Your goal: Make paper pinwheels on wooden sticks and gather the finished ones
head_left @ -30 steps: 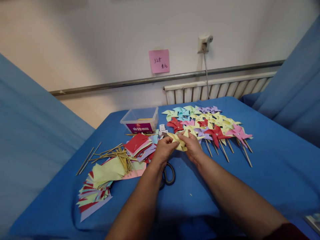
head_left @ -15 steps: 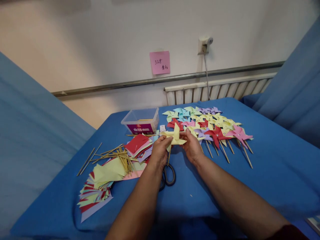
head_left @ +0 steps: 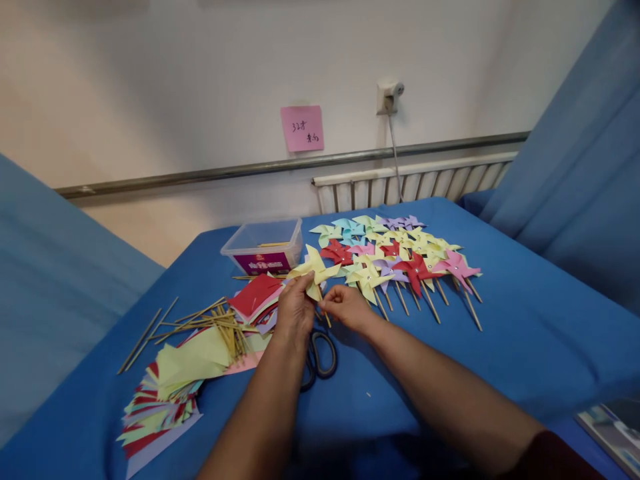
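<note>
A pale yellow paper pinwheel (head_left: 316, 265) is held above the table by my left hand (head_left: 296, 312), its thumb pressed on the paper near the centre. My right hand (head_left: 351, 308) is closed, with thumb and forefinger pinched at the pinwheel's stick just below the blades. The lower end of the stick shows beneath my fingers. Black-handled scissors (head_left: 324, 355) lie under my hands, their blades hidden. To the right of my hands are rows of finished pinwheels (head_left: 417, 268) in red, pink, yellow, purple, green and blue.
On the left lie loose sticks (head_left: 227, 328), red paper squares (head_left: 256, 295) and a fanned stack of coloured paper (head_left: 165, 407). A clear plastic box (head_left: 263, 257) with sticks inside stands behind them. Blue cloth (head_left: 530, 327) covers the table; blue curtains hang on both sides.
My right hand has moved from the pinwheel's blades down to its stick. The pinwheel has tilted up in my left hand. The view has shifted slightly right.
</note>
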`<state>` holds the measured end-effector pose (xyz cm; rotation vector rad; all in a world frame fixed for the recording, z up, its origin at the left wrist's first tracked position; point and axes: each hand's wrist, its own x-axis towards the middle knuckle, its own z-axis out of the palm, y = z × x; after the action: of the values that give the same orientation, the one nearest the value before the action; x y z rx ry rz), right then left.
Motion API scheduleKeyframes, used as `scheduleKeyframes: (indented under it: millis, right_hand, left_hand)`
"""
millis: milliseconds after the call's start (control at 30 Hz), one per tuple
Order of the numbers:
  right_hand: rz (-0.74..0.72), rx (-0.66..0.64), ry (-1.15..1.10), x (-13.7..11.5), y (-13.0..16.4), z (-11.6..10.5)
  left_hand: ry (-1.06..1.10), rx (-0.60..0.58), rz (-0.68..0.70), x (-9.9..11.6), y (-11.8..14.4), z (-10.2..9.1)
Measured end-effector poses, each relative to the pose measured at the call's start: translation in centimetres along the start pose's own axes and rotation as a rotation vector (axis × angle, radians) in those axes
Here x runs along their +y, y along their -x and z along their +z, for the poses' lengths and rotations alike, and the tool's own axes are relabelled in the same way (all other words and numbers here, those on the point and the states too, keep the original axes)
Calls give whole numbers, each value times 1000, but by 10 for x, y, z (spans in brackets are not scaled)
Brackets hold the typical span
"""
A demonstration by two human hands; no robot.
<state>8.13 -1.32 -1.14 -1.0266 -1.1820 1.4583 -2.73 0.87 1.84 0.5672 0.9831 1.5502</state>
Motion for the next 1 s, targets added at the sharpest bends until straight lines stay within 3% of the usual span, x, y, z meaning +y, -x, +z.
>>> scheduleKeyframes:
  millis: [200,367,500,600,733,867,1000]
  right_hand:
    - [-83,38,106,6,-2,-1]
    - [-100,102,102,9,3,-1]
    - [-129,214,70,3,20,-15]
    - [-176,341,98,-4,41,-44]
    - [-214,570,300,-5,74,-107]
    - [-102,724,586,2,96,-167]
    - [21,788,884,1,104,-195]
  left_hand:
    - [-26,-4,42,1,-1,2]
    - [-49,-106,-14,3,8,9]
    - [-131,-201,-96,5,17,14]
    - [-185,-217,-157,5,20,14]
    - [-215,-184,-139,2,17,10]
    - [-244,-197,-145,-1,17,9]
    - [-306,-236,-162,-1,20,11]
